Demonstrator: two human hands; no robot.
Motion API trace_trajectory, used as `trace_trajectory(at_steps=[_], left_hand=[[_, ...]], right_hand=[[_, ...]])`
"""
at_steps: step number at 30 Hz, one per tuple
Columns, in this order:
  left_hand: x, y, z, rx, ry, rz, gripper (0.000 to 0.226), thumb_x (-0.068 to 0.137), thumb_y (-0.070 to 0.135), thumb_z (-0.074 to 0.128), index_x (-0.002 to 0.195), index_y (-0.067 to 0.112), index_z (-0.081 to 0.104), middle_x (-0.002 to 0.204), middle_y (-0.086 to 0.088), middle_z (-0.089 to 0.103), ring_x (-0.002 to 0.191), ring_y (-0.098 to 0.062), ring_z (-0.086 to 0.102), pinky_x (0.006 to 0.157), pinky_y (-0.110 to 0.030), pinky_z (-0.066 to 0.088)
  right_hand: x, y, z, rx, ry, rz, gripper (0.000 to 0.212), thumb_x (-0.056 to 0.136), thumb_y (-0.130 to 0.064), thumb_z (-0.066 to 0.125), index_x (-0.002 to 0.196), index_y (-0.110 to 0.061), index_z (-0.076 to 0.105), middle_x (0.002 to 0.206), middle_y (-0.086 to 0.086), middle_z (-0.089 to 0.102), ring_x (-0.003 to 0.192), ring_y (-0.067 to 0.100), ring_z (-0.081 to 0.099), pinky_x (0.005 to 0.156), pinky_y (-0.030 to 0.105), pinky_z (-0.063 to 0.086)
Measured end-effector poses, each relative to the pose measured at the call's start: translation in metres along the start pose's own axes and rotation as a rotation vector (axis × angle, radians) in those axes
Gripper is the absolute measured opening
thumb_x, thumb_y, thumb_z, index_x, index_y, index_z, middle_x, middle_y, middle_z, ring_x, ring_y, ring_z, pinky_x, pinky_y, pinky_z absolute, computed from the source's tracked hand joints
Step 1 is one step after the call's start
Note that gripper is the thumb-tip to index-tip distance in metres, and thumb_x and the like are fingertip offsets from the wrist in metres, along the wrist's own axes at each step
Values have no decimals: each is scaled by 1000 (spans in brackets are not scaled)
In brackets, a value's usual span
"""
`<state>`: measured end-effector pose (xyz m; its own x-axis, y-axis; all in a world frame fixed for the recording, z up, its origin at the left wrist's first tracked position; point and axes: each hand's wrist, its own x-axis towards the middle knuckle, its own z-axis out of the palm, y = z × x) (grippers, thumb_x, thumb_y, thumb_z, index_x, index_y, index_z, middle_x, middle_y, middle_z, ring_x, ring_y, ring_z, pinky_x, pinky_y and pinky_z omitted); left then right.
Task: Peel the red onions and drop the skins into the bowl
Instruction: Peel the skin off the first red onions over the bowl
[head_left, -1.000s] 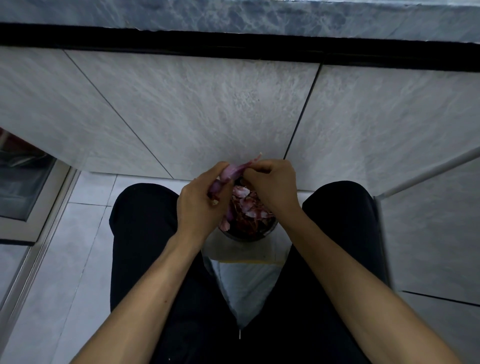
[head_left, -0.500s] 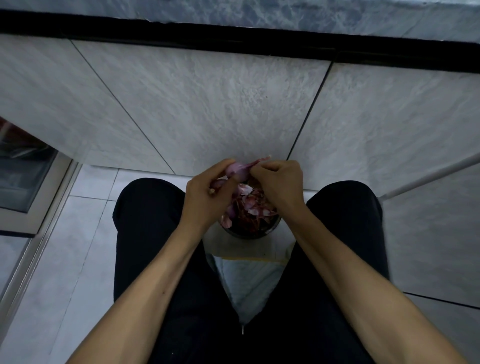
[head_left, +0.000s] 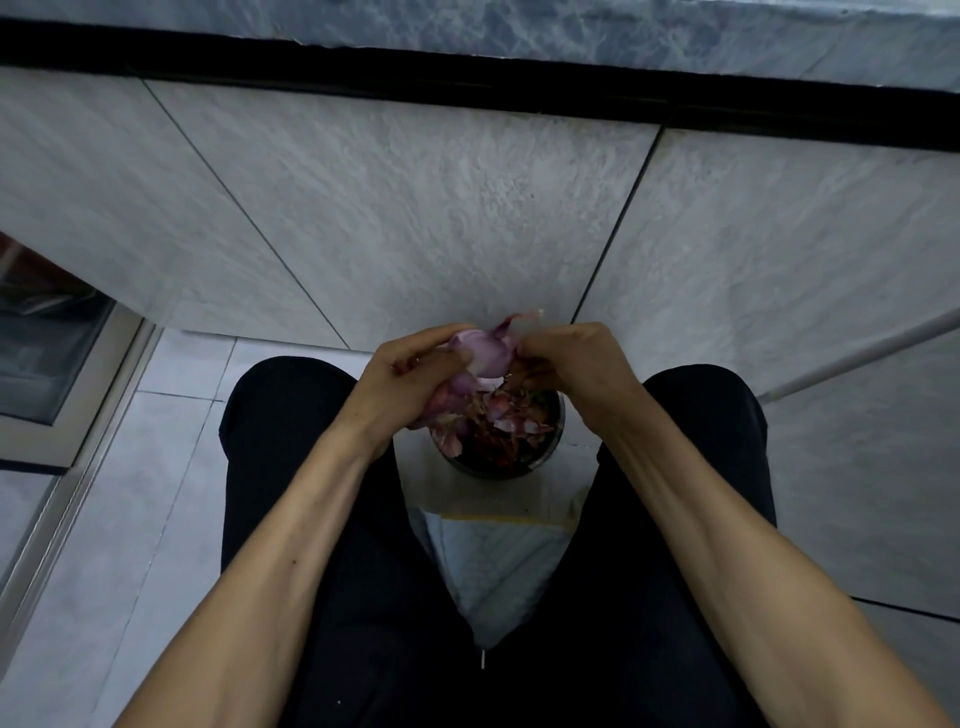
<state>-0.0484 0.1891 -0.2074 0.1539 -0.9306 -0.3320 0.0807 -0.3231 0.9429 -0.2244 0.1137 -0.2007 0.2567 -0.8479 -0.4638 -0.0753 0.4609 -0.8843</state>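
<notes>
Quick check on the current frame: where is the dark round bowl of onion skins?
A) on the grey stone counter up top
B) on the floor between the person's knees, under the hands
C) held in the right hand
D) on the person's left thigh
B: the dark round bowl of reddish onion skins sits low between the knees, right below the left hand and right hand working the purple red onion.

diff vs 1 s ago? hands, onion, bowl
Little changed. More pale peeled surface of the red onion shows between the hands now. The left hand keeps gripping it, and the right hand keeps pinching the skin at its right side; neither let go. The bowl of skins sits as before between the knees, nothing newly dropped that I can see.
</notes>
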Motion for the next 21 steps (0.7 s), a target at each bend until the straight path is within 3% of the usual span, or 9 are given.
trace_trajectory(at_steps=[2,8,16,21], left_hand=[[0,0,1,-33,-9,-12,26,97,10,62,118,21,74,77,-9,74,64,-18,68,58,-23,52],[-2,1,8,-210,21,-49,25,97,8,60,110,24,75,77,-8,75,67,-16,71,65,-23,57],[0,-3,11,-278,12,-21,25,98,9,59,115,19,74,98,-11,75,84,-19,71,72,-28,59],[-2,-7,10,-75,88,45,25,99,13,61,122,14,70,82,-8,73,74,-18,68,70,-29,56]], right_hand=[[0,-1,0,47,-1,30,9,78,1,68,77,9,71,63,16,68,56,23,64,60,29,56],[-1,-5,4,278,-7,117,15,84,5,58,70,3,65,55,11,64,51,20,61,51,23,53],[-2,-5,7,481,-6,199,20,87,1,53,70,-1,63,55,9,64,50,15,62,49,20,52],[-7,-8,1,124,-42,87,16,89,-13,60,83,-1,70,71,12,70,63,22,65,60,28,54]])
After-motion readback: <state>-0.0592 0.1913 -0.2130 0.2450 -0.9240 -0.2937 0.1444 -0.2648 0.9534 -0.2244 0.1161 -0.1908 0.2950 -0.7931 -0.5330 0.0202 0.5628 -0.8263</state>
